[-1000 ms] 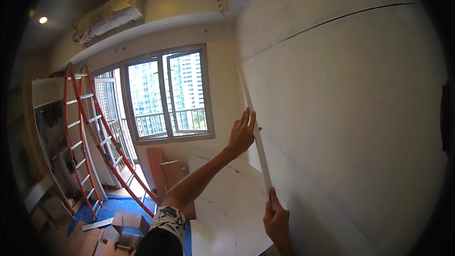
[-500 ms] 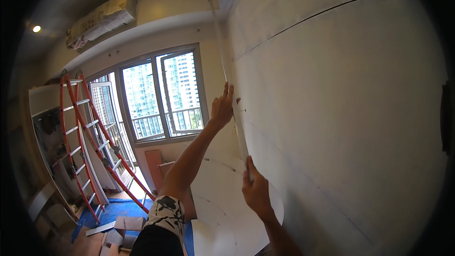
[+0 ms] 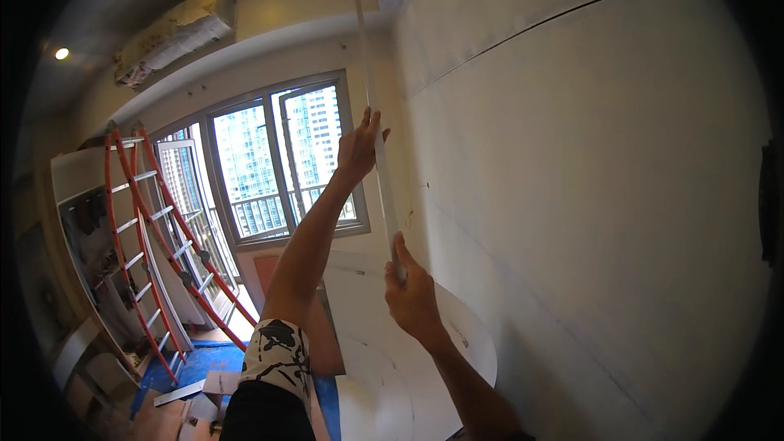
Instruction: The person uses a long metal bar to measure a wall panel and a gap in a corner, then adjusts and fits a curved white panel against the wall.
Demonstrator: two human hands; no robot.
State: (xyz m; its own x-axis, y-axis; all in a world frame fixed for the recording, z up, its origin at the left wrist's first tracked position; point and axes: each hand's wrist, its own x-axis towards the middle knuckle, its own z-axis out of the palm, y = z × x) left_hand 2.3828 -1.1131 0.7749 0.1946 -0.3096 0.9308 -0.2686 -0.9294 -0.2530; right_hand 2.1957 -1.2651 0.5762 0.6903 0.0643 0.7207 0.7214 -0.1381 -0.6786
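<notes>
A long, thin, pale pole (image 3: 384, 184) stands nearly upright before me, leaning a little left at its top. Its narrow upper end has a brownish tip near the ceiling. My left hand (image 3: 358, 149) is closed round the pole about midway up, the thumb showing on its right side. Lower down, my right hand (image 3: 412, 294) grips the bottom part, its index finger pointing up along it. The grey wall (image 3: 572, 196) rises to the right, with a dark horizontal seam high up and a small dark hole beside the pole.
A red stepladder (image 3: 175, 249) stands at the left on blue sheeting (image 3: 200, 357). Large white curved sheets (image 3: 367, 392) are below my hands. Behind are a grey-framed window (image 3: 282, 159) and a wrapped, box-shaped wall unit (image 3: 175, 37) up high. Boards and scraps lie at the lower left.
Both my hands have moved left and upward with the pole, which now stands farther from the grey wall. My grip on it stays much the same.
</notes>
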